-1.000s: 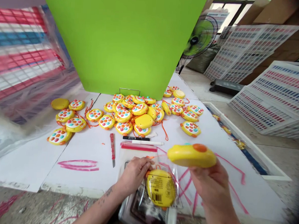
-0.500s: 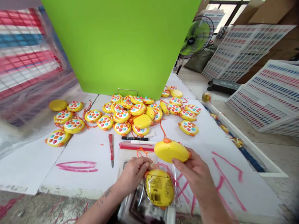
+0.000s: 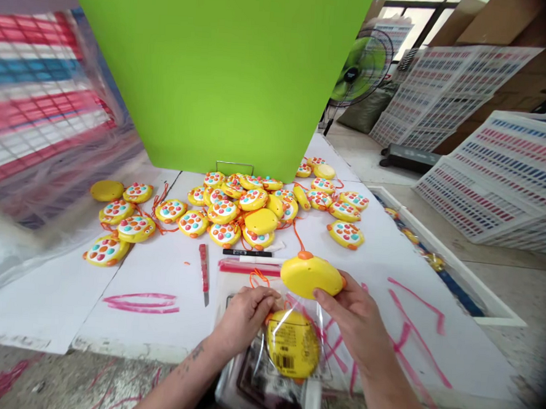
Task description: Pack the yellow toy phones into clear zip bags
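At lower ctr of frame, pinches edge of clear bag [image 3: 319,321] w/ left hand [image 3: 246,314], thumb & fingertips pressed together; can't tell whether also gripping orange cord [image 3: 260,278] just beyond. Shows bagged toy [image 3: 292,347] inside, yellow back up w/ black print & barcode.

Just R of ctr, pinches yellow toy [image 3: 311,277] in right hand [image 3: 358,308], thumb on plain near face, other fingers mostly hidden behind. Holds it plain side to camera, orange bits at top & R end, above upper part of bag, near left hand but apart.

Under bagged toy, has larger zip bag [image 3: 250,268] w/ red strip & dark contents (too unclear to name), reaching past near edge of white desk [image 3: 64,296].

Beyond red strip, has black marker [image 3: 246,253] & white pen [image 3: 260,260] side by side. L of these, has red cutter [image 3: 203,268], blade toward bottom of frame.

Across mid frame, has many more toys [image 3: 224,211], mostly dotted side up, heaped at ctr, in smaller groups L & R. Behind heap, has tall green panel [image 3: 225,72] filling upper ctr. At upper R, shows fan [image 3: 352,75] & stacked white crates [image 3: 497,175].
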